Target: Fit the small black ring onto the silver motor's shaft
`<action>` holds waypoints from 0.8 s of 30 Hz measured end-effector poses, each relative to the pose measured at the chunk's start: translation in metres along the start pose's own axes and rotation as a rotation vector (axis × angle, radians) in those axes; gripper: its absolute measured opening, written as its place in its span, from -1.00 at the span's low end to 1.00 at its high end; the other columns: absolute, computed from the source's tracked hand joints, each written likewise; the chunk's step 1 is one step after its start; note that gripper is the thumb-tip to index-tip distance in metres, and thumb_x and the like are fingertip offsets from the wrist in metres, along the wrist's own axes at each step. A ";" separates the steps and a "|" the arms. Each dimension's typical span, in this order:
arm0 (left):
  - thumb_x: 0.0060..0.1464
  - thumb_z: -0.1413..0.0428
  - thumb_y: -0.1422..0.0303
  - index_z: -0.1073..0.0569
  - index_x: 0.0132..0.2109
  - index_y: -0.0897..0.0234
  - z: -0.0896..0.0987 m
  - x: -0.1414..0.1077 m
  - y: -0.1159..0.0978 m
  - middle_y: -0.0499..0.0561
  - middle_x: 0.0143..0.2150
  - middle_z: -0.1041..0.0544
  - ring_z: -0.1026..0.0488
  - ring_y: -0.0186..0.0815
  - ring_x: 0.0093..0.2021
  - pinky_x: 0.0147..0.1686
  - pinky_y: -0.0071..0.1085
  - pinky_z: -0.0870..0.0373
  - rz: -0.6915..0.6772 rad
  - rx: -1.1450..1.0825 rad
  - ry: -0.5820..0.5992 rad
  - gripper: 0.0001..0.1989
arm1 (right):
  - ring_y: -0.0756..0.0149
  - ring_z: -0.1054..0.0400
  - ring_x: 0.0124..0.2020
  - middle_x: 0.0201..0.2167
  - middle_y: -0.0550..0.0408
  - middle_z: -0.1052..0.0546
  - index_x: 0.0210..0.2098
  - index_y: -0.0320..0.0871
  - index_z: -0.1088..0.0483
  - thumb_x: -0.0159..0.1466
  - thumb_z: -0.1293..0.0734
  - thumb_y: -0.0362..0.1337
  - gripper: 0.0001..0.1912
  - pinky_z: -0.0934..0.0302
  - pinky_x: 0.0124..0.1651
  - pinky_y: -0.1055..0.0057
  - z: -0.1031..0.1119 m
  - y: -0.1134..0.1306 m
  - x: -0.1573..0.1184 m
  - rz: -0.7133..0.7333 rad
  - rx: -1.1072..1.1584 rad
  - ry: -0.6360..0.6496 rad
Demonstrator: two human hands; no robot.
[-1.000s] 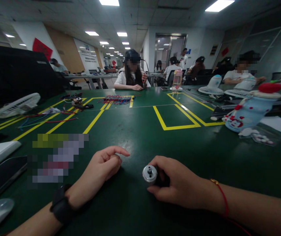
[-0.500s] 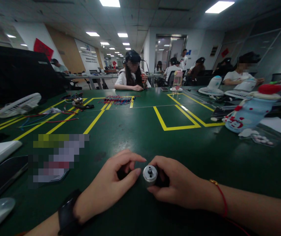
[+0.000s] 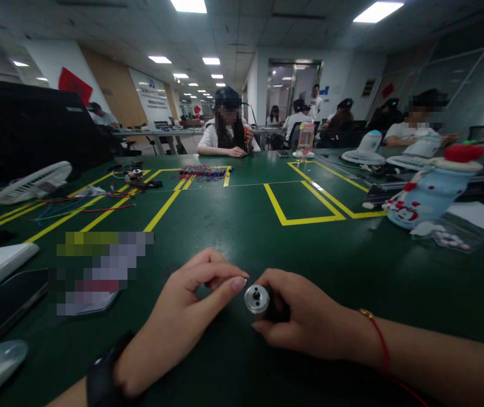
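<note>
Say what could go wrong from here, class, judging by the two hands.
The left hand seems to pinch a tiny piece, which could slip and be hard to find on the dark table. The right hand holds the metal cylinder from one side, so a bump might tilt it.

My left hand [image 3: 191, 308] angles inward, thumb and forefinger pinched at the tips, other fingers loosely bent. Just beside it, my right hand [image 3: 310, 322] curls into a grip, its forearm [image 3: 445, 356] stretched out rightward.

A single head-worn camera looks forward and slightly down along the green table [image 3: 220, 226] from close above.
</note>
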State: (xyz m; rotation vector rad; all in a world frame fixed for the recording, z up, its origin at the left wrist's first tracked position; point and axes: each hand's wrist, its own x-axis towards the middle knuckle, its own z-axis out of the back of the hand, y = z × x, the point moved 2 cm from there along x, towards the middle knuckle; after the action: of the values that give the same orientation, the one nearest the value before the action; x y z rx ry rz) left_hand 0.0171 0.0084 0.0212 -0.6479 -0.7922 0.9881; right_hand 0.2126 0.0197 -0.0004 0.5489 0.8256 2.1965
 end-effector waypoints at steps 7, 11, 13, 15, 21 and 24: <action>0.19 -0.11 0.34 -0.59 -0.23 0.08 0.002 -0.001 0.023 -0.08 -0.27 -0.33 -0.35 -0.33 -0.23 -0.24 -0.42 -0.27 -0.005 0.114 0.261 -0.86 | 0.40 -0.23 -0.46 -0.39 0.19 -0.39 -0.22 -0.12 -0.30 0.08 -0.38 -0.28 -0.72 -0.08 -0.47 0.47 -0.001 -0.003 -0.004 -0.040 0.013 0.003; 0.16 -0.14 0.33 -0.59 -0.23 0.04 -0.004 -0.002 0.026 -0.06 -0.24 -0.36 -0.34 -0.29 -0.19 -0.18 -0.38 -0.26 -0.043 0.205 0.311 -0.87 | 0.39 -0.24 -0.46 -0.39 0.19 -0.39 -0.22 -0.12 -0.30 0.08 -0.38 -0.28 -0.72 -0.10 -0.47 0.46 -0.001 -0.003 -0.004 -0.056 0.029 0.010; 0.15 -0.15 0.32 -0.60 -0.22 0.02 -0.006 -0.002 0.025 -0.06 -0.24 -0.38 -0.34 -0.28 -0.18 -0.17 -0.36 -0.26 -0.048 0.236 0.317 -0.88 | 0.39 -0.25 -0.45 -0.39 0.18 -0.40 -0.21 -0.13 -0.30 0.08 -0.39 -0.29 -0.72 -0.11 -0.46 0.46 -0.001 -0.003 -0.003 -0.060 0.036 0.015; 0.16 -0.14 0.30 -0.59 -0.21 0.02 -0.005 -0.001 0.025 -0.06 -0.24 -0.38 -0.35 -0.28 -0.18 -0.18 -0.36 -0.27 -0.041 0.220 0.323 -0.87 | 0.38 -0.25 -0.44 -0.38 0.18 -0.41 -0.21 -0.13 -0.30 0.08 -0.38 -0.30 -0.72 -0.11 -0.45 0.46 0.000 -0.003 -0.002 -0.061 0.037 0.015; 0.27 0.03 0.30 -0.51 -0.13 0.12 0.009 0.004 0.032 -0.05 -0.17 -0.46 -0.41 -0.27 -0.14 -0.13 -0.35 -0.30 0.098 0.088 0.142 -0.79 | 0.39 -0.26 -0.44 -0.37 0.18 -0.41 -0.21 -0.12 -0.31 0.08 -0.38 -0.30 -0.72 -0.12 -0.44 0.46 0.001 -0.001 -0.004 -0.053 0.030 0.016; 0.25 0.01 0.27 -0.48 -0.09 0.11 0.015 0.005 0.038 -0.06 -0.13 -0.49 -0.42 -0.23 -0.09 -0.07 -0.30 -0.28 0.187 0.082 0.055 -0.80 | 0.39 -0.26 -0.43 -0.36 0.18 -0.41 -0.20 -0.12 -0.31 0.09 -0.38 -0.29 -0.72 -0.12 -0.44 0.46 0.002 -0.001 -0.005 -0.050 0.031 0.017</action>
State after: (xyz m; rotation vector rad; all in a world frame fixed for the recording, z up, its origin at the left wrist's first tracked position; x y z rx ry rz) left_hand -0.0116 0.0305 0.0019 -0.6845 -0.6476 1.1616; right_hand 0.2176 0.0176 -0.0005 0.5195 0.8747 2.1492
